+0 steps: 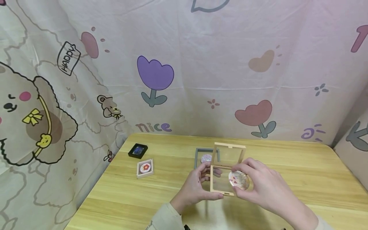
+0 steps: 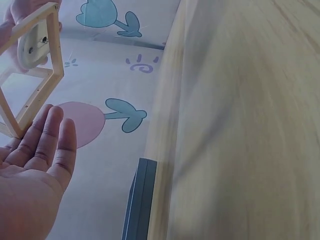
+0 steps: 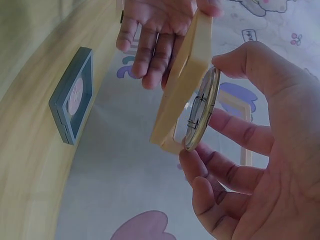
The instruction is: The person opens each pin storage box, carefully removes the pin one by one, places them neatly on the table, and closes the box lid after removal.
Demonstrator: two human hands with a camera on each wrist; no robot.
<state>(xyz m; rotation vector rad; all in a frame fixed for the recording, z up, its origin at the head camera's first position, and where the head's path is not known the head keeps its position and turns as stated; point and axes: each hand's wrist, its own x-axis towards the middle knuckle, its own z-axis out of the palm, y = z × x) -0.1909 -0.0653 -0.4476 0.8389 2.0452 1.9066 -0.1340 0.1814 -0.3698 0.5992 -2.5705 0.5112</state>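
A hinged light-wood frame (image 1: pixel 212 180) with clear panes stands open, its lid raised, above the table. My left hand (image 1: pixel 195 185) grips its left side and lower edge, the thumb along the bottom. In my right hand (image 1: pixel 261 182), a round patterned disc (image 1: pixel 237 180) is pinched by its edge between thumb and fingers, in front of the frame's right part. The right wrist view shows the disc (image 3: pixel 204 107) edge-on beside the frame (image 3: pixel 187 75). Fittings show on the disc's back (image 2: pixel 34 45) in the left wrist view.
Behind my left hand lies a grey frame (image 1: pixel 196 158) with a glittery round piece (image 1: pixel 206 158). A black frame (image 1: pixel 138 156) and a pale frame (image 1: pixel 138 172) holding a red-flower disc (image 1: pixel 145 167) lie at the table's left. A printed cloth (image 1: pixel 201 64) hangs behind.
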